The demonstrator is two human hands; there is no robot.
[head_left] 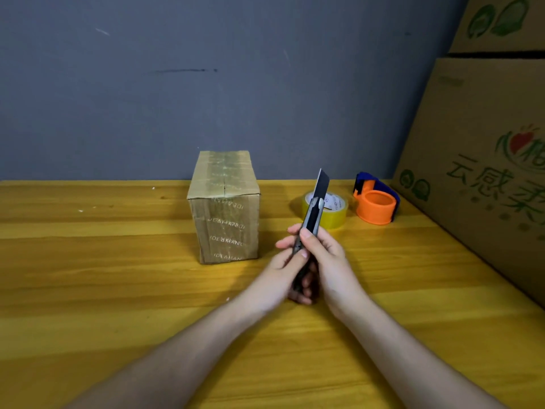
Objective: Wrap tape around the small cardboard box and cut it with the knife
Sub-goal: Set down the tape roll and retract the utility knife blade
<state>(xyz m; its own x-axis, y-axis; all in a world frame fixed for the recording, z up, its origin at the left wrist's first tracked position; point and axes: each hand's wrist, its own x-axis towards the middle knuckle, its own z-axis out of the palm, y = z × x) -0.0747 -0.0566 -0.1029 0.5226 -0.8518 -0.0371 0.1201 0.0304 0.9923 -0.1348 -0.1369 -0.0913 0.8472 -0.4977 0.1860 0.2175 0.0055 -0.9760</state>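
Both hands grip one tool above the middle of the yellow wood-grain table (88,290): a dark utility knife with a long black blade (313,215). The left hand (284,274) closes around the lower part of the knife handle from the left side, with its thumb laid on the handle's face. The right hand (326,255) closes around the handle from the right side, with its thumb pressed higher up on the handle, just below the silver slider section. The blade is extended and points upward and slightly to the right, away from the person; its tip appears in front of the line where the table meets the grey wall (265,84). The knife is held clear of the table surface. The small brown cardboard box (225,214) stands upright on the table near the far edge, to the left of the hands and apart from them. Its top and front faces carry strips of clear tape with pale printed lettering. The roll of yellowish transparent tape (333,214) lies flat on the table behind the knife, toward the far right part of the table, partly hidden by the blade and handle. Just to the right of the roll, near it but not visibly touching, sits an orange and blue plastic tape dispenser (377,200). Large brown cardboard cartons with green printing (483,172) stand along the right edge of the table, close behind the dispenser.
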